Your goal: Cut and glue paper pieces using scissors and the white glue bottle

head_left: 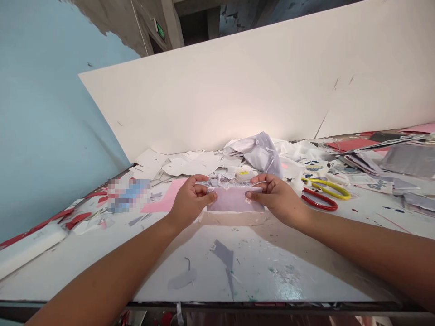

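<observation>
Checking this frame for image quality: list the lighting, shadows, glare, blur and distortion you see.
Head view: a warm bright patch glows on the white board; soft arm shadows fall on the table; a faint sheen shows near its front edge; a pixelated block sits beside the left hand; the wide lens stretches both forearms toward the lower corners; the pale sheet and right hand look sharp.

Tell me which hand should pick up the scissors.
Right, probably. The scissors lie just beyond the right hand, on its outer side; the left hand is across the paper from them. Both hands pinch the paper, so one must let go.
</observation>
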A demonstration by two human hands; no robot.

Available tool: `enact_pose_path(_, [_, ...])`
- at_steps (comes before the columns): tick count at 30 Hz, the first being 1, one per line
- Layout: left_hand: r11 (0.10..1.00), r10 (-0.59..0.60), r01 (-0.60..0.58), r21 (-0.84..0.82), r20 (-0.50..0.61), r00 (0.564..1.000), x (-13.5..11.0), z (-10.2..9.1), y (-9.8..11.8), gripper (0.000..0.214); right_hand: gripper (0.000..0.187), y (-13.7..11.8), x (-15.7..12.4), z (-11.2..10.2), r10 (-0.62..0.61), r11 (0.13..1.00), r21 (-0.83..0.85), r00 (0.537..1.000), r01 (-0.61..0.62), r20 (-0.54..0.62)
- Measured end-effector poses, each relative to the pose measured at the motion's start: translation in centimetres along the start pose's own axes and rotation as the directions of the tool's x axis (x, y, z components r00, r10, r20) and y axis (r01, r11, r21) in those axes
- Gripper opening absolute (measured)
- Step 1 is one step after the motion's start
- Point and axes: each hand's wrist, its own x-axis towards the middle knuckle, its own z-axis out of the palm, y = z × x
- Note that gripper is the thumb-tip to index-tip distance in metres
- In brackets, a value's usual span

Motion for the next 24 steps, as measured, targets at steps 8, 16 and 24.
enact_pose_path(8, [0.998,0.016,-0.02,-0.06,-0.061,0.998,0.32,-0.27,-0.29,0.043,0.031,-0.39,-0.14,0.17,0.099,0.983,0.14,0.982,-0.122,0.16])
enact_pose_path(16, [0.997,-0.034,0.035,-0.065,0.018,0.999,0.2,-0.09,-0.46,0.05,0.021,-0.46,-0.43,0.16,0.034,0.995,0.087,0.99,-0.046,0.135])
enact_pose_path(24, [1.0,0.022,-0.023,-0.018,-0.029,0.999,0.13,-0.17,-0.12,0.038,0.029,-0.82,-0.44,-0.03,0.035,0.989,0.14,0.997,-0.044,0.067])
